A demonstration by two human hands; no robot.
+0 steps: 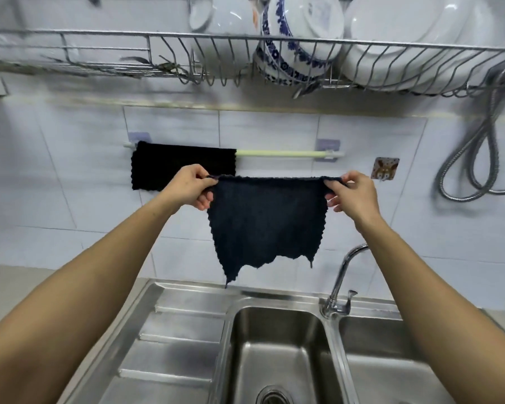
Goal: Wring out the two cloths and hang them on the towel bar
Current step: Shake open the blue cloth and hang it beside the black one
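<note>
While both hands pinch its corners, knit dark cloth [264, 225] hangs flat | left hand [191, 186]; right hand [352, 193]

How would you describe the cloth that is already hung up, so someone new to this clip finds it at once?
Look at the white tiled wall above the steel sink, below the wire dish rack. A pale towel bar runs across it, and the hung cloth drapes over the bar's left part. Unlike the dark cloth stretched between the left hand and right hand, no hand touches it.

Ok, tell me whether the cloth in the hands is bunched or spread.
Spread: the left hand and right hand pinch the held cloth's top corners.
</note>
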